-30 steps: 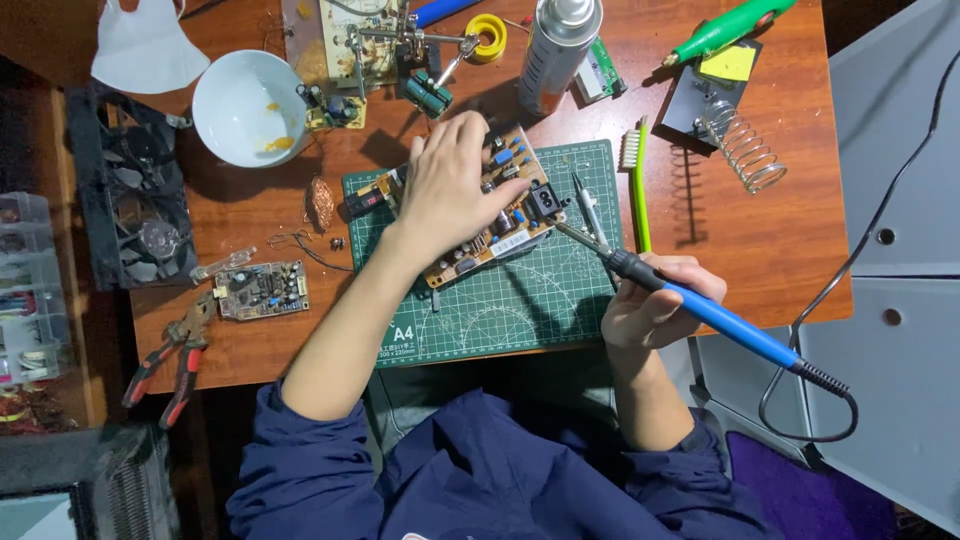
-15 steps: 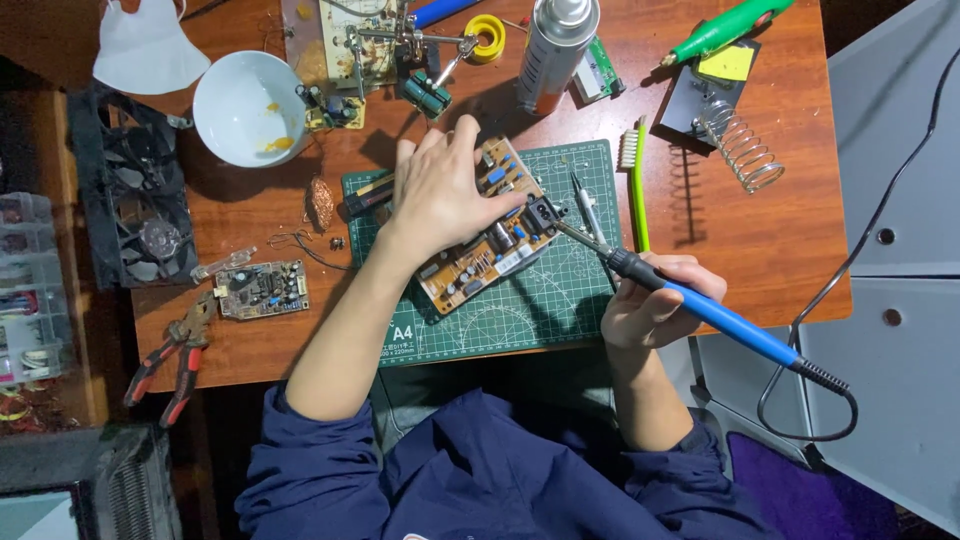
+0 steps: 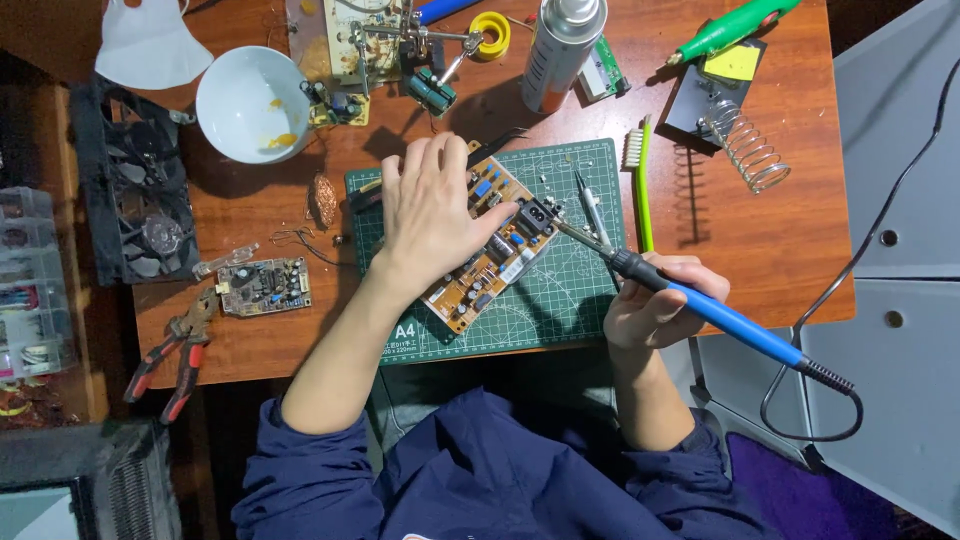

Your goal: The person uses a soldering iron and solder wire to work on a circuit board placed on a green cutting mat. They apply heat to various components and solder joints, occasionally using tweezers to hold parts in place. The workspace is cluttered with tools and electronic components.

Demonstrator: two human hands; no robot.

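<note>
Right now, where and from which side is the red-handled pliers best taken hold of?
Grip the pliers by the two red handles, coming from the table's near edge: the handles splay toward the person and overhang the edge, while the metal head points at the small board.

The cutting mat (image 3: 560,310) is dark green with a pale grid of lines. On the mat lies a tan circuit board (image 3: 490,262) with blue and black parts. Right of the mat, the soldering iron (image 3: 720,318) has a bright blue handle, and a toothbrush (image 3: 640,190) is lime green. Left of the mat stands a white bowl (image 3: 235,90) with yellow stains, and pliers (image 3: 170,355) have red handles.
</note>
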